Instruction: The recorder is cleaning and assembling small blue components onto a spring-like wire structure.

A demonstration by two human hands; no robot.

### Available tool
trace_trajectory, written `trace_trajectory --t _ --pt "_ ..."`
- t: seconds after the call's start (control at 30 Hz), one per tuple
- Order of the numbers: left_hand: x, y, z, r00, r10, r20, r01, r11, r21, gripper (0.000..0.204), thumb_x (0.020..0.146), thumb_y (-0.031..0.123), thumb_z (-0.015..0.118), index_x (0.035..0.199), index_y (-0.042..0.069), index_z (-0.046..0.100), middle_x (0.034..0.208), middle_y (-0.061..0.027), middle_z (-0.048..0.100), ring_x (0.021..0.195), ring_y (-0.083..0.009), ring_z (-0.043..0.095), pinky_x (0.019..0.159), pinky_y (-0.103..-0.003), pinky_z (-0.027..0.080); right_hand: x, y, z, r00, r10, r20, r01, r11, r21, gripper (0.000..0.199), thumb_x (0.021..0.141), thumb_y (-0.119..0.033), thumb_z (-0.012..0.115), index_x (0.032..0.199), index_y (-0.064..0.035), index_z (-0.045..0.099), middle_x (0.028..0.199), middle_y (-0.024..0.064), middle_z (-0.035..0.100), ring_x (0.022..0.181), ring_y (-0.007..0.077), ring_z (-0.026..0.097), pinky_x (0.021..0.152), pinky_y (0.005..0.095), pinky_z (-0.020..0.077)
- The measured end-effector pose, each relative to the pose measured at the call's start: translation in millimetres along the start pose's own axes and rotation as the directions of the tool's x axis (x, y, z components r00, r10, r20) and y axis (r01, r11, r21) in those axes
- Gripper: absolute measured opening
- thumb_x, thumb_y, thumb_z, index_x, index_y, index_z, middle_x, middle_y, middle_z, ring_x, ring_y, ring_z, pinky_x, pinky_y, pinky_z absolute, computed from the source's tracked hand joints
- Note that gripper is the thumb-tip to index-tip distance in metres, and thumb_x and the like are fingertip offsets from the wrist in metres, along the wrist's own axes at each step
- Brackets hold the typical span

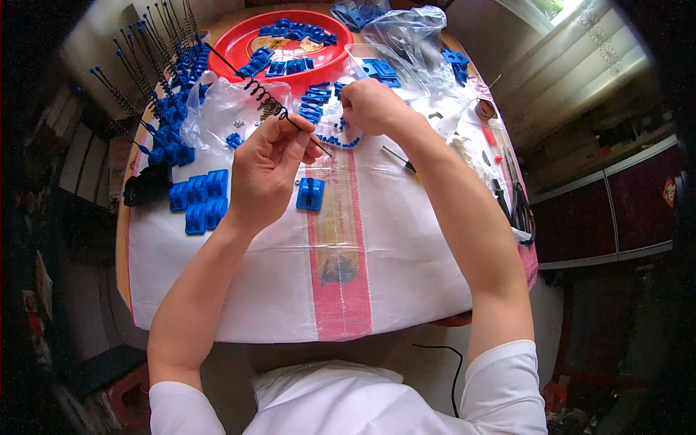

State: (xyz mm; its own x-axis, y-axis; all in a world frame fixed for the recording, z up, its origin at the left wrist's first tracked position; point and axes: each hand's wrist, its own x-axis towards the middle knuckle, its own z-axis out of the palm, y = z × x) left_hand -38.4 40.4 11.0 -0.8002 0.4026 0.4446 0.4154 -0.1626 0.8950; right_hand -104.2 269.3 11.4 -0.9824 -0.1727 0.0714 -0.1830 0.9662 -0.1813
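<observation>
My left hand point(264, 174) pinches a thin black rod with a coiled spring point(255, 87) on it; the rod slants up to the left, and its lower tip pokes out to the right of my fingers. My right hand point(371, 106) reaches further out, fingers curled down over a heap of small blue plastic parts point(316, 98) on clear plastic. I cannot see whether it holds one. A single blue clip point(310, 193) lies on the white sheet just right of my left hand.
A red tray point(230, 45) with blue clips sits at the back. Finished rods with blue ends point(161, 87) pile up at the left, blue clips point(197, 201) below them. Clear bags point(406, 32), a screwdriver point(399, 158) and pliers point(519, 206) lie right.
</observation>
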Motion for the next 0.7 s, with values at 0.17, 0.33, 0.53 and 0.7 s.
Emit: trace_trajectory --t 0.17,0.33,0.53,0.7 --pt "1.1 5.3 -2.6 1.000 -0.009 0.002 0.009 1.000 0.021 0.012 0.099 0.009 0.054 0.106 0.002 0.060 0.090 -0.0076 0.066 0.082 -0.0132 0.066 0.074 -0.027 0.054 -14.6 -7.4 -4.9 0.985 0.026 -0.170 -0.017 0.998 0.056 0.014 0.078 -0.012 0.061 0.082 0.0007 0.066 0.081 0.0205 0.067 0.079 0.0370 0.066 0.072 0.0406 0.0528" --pt "1.7 10.2 -8.1 1.000 0.021 -0.007 -0.020 0.998 0.061 0.014 0.099 0.009 0.053 0.109 0.002 0.060 0.091 -0.0075 0.066 0.082 -0.0132 0.065 0.074 -0.027 0.054 -54.6 -22.8 -19.2 0.927 0.128 -0.351 0.011 0.930 0.368 0.015 0.080 -0.011 0.067 0.079 0.0032 0.063 0.071 0.0152 0.067 0.066 0.0208 0.068 0.062 0.0312 0.0544" --pt "2.5 16.8 -9.9 1.000 -0.003 0.002 0.003 0.994 0.111 0.014 0.099 0.009 0.053 0.109 0.002 0.059 0.090 -0.0066 0.065 0.082 -0.0131 0.065 0.074 -0.027 0.053 -90.1 -46.0 -6.1 0.945 0.277 -0.176 0.021 0.483 0.875 0.014 0.084 -0.007 0.065 0.087 0.0069 0.063 0.076 0.0108 0.068 0.065 0.0129 0.065 0.061 0.0265 0.0541" --pt "12.8 26.6 -7.1 0.999 0.036 0.024 -0.038 0.991 0.126 0.014 0.099 0.009 0.053 0.109 0.002 0.059 0.089 -0.0064 0.065 0.081 -0.0126 0.064 0.074 -0.027 0.052 -108.7 -54.5 0.8 0.954 0.298 -0.027 0.008 0.067 0.998 0.014 0.090 -0.003 0.062 0.100 0.0059 0.062 0.085 0.0108 0.067 0.071 0.0140 0.066 0.063 0.0259 0.0559"
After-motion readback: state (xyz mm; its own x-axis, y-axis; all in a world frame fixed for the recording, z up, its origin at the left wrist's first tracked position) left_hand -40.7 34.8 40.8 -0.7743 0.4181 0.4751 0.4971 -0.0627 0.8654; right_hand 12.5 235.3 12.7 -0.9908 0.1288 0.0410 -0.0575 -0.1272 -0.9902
